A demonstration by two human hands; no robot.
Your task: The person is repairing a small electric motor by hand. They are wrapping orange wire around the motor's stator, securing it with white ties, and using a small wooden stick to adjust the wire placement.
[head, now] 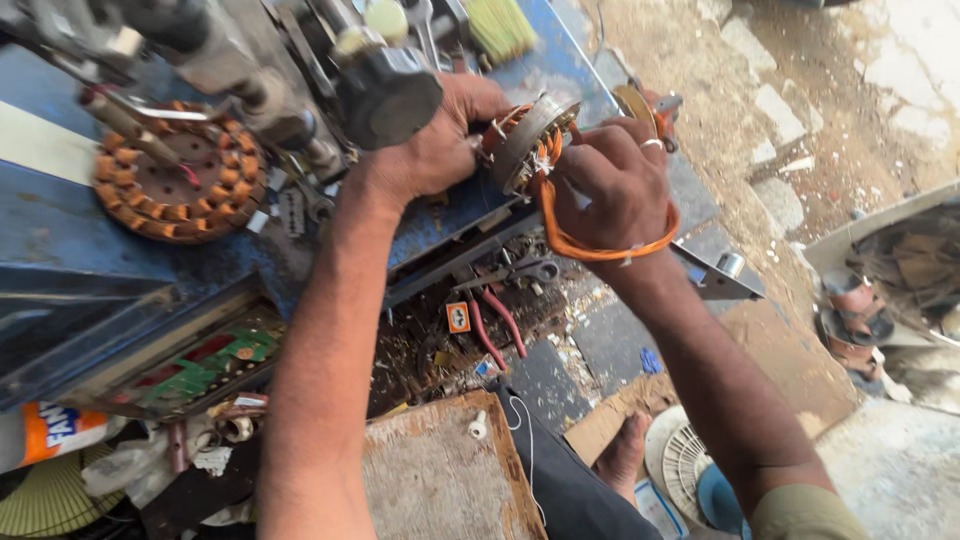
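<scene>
A small wound stator (525, 140) is held above the edge of the blue workbench (60, 230). It is gripped by the closed fingers of the left hand (440, 140). An orange wire loop (600, 245) is pinched at the stator by the right hand (620, 180). A larger stator (180, 175) is seen lying on the bench, well apart.

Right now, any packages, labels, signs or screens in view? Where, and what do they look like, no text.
Bottle label: bottom left, under the blue workbench; orange and white wrap on a pale bottle lying on its side.
Small sticker: centre, among clutter in the open drawer below the bench edge; square, orange with white border.
No screens or signs visible.
</scene>
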